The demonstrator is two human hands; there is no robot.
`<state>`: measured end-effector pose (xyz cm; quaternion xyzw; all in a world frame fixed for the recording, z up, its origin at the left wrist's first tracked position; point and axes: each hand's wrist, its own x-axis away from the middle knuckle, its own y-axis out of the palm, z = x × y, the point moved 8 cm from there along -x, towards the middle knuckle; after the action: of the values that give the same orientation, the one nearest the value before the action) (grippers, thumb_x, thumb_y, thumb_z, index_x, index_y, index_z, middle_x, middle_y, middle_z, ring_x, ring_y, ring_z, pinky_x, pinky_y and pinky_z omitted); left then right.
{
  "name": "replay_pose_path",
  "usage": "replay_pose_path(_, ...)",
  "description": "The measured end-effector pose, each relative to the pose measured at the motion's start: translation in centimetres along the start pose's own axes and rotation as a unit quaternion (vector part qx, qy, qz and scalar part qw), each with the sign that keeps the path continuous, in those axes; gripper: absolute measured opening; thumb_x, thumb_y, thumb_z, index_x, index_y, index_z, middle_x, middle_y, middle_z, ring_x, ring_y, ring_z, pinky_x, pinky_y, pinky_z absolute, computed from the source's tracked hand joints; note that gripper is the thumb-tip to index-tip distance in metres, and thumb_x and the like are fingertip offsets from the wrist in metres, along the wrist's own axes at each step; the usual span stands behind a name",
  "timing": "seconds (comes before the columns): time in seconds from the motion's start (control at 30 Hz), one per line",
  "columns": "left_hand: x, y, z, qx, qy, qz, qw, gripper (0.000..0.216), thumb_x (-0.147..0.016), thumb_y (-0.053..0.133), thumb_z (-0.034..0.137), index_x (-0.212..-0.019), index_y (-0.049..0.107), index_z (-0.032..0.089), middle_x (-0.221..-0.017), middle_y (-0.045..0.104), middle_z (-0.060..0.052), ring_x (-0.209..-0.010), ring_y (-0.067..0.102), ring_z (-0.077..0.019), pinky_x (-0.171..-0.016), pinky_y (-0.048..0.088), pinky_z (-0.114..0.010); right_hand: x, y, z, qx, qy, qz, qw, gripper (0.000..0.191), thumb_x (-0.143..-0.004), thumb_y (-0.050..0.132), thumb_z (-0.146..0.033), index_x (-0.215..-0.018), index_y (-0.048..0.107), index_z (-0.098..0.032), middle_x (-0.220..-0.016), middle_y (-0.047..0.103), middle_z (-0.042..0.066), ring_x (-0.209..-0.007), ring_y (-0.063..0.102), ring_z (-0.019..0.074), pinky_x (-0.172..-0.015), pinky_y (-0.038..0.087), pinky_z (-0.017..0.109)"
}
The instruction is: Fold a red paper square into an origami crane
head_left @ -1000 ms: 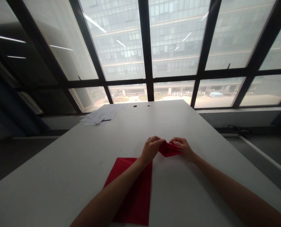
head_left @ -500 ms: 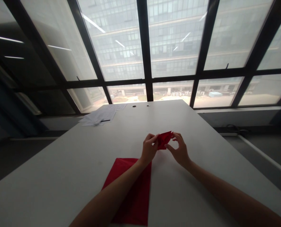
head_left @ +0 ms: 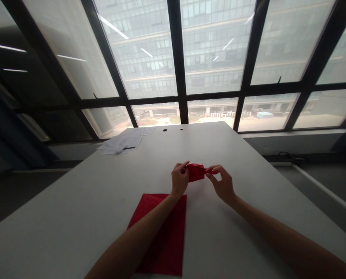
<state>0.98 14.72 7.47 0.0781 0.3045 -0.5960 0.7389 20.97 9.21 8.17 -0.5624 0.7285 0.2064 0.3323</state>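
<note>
A small piece of folded red paper (head_left: 195, 173) is held up between my two hands, above the middle of the white table. My left hand (head_left: 180, 179) grips its left end, with the thumb and fingers closed on it. At the other end, my right hand (head_left: 223, 183) pinches a narrow part of the same paper between thumb and fingertips. The paper looks bunched and creased towards the right. Below my left forearm lies a larger red sheet (head_left: 173, 240), flat on the table and partly hidden by the arm.
The white table (head_left: 74, 217) stretches forward to a wall of dark-framed windows (head_left: 180, 58). Several white papers (head_left: 123, 140) lie at its far left, with a dark pen-like object (head_left: 129, 148) on them. Two small round holes sit near the far edge.
The red paper was a flat, pointed shape; now its right end is drawn out narrow in my right fingers. My left hand has shifted slightly left.
</note>
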Motion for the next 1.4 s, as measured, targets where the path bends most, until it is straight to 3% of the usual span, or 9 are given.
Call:
replay_pose_path(0.17,-0.4,-0.2,-3.1,0.048,-0.093,0.011,0.994,0.025,-0.084,0.055,0.024,-0.098,0.073,0.014,-0.085,0.07,-0.007,-0.072,0.062,-0.0163,-0.065,0.049,-0.026,-0.5,-0.8,-1.2,0.012,-0.072,0.011,0.997,0.012,-0.085,0.069,-0.021,-0.087,0.058,-0.024,-0.095,0.067,0.005,-0.096,0.062,0.0225,-0.087,0.051,0.042)
replay_pose_path(0.33,-0.5,0.1,-4.4,0.043,-0.105,-0.015,0.993,0.021,-0.081,0.058,0.022,-0.093,0.072,0.013,-0.085,0.07,-0.008,-0.071,0.064,-0.0185,-0.065,0.052,-0.03,-0.6,-0.5,-1.6,0.036,-0.111,-0.034,0.993,0.013,-0.086,0.067,-0.015,-0.09,0.057,-0.024,-0.101,0.065,0.007,-0.096,0.062,0.0225,-0.083,0.052,0.04)
replay_pose_path(0.5,0.1,1.3,0.1,-0.034,0.093,-0.1,0.99,0.06,-0.071,0.077,0.015,-0.127,0.061,0.029,-0.124,0.059,-0.007,-0.113,0.057,-0.0239,-0.097,0.049,-0.041,-0.4,0.1,-1.5,0.024,-0.116,-0.082,0.99,0.013,-0.087,0.06,-0.012,-0.085,0.053,-0.023,-0.101,0.063,0.007,-0.093,0.062,0.0207,-0.079,0.052,0.036)
replay_pose_path(0.7,1.3,0.8,4.2,-0.116,0.242,-0.094,0.959,0.052,-0.085,0.069,0.023,-0.135,0.053,0.029,-0.137,0.052,-0.01,-0.128,0.048,-0.0261,-0.107,0.042,-0.046,0.6,1.6,-2.6,0.014,-0.149,-0.216,0.965,0.016,-0.084,0.058,-0.008,-0.086,0.052,-0.023,-0.093,0.061,0.006,-0.084,0.059,0.0193,-0.072,0.052,0.033)
replay_pose_path(0.8,1.8,1.0,4.9,-0.105,0.289,-0.126,0.943,0.036,-0.085,0.068,0.019,-0.119,0.065,0.03,-0.131,0.059,-0.007,-0.127,0.05,-0.0264,-0.107,0.042,-0.047,1.1,2.3,-3.2,0.037,-0.18,-0.265,0.946,0.018,-0.082,0.056,-0.007,-0.085,0.052,-0.024,-0.091,0.061,0.006,-0.085,0.057,0.02,-0.074,0.052,0.035)
replay_pose_path(1.13,0.7,-0.3,3.6,0.082,0.141,-0.038,0.986,0.011,-0.088,0.061,0.017,-0.089,0.072,0.02,-0.09,0.072,-0.004,-0.086,0.067,-0.0192,-0.08,0.054,-0.033,1.9,3.7,-3.9,0.123,-0.248,-0.314,0.908,0.015,-0.087,0.052,-0.011,-0.093,0.058,-0.024,-0.099,0.064,0.008,-0.097,0.06,0.0221,-0.084,0.052,0.038)
replay_pose_path(1.27,1.2,-0.6,4.7,0.095,0.188,-0.046,0.977,0.019,-0.09,0.06,0.017,-0.104,0.073,0.023,-0.11,0.071,-0.007,-0.102,0.067,-0.0216,-0.089,0.054,-0.038,0.9,2.2,-4.7,0.09,-0.209,-0.196,0.954,0.023,-0.086,0.061,-0.03,-0.108,0.062,-0.024,-0.123,0.061,0.011,-0.119,0.053,0.0289,-0.098,0.046,0.048)
replay_pose_path(1.33,1.5,-0.6,5.1,0.084,0.212,-0.056,0.972,0.026,-0.092,0.058,0.016,-0.111,0.072,0.025,-0.119,0.069,-0.008,-0.108,0.065,-0.0226,-0.091,0.055,-0.04,-0.3,0.0,-2.9,0.057,-0.075,-0.036,0.995,0.03,-0.088,0.056,-0.041,-0.112,0.062,-0.023,-0.122,0.06,0.012,-0.116,0.054,0.0297,-0.094,0.047,0.047)
replay_pose_path(1.4,1.8,-0.5,5.1,0.073,0.226,-0.061,0.969,0.029,-0.093,0.057,0.015,-0.114,0.071,0.027,-0.125,0.066,-0.009,-0.112,0.063,-0.0231,-0.091,0.055,-0.039,-0.2,-1.6,0.8,0.001,0.132,0.091,0.987,0.038,-0.09,0.049,-0.053,-0.105,0.065,-0.021,-0.108,0.065,0.012,-0.099,0.06,0.0279,-0.08,0.049,0.042)
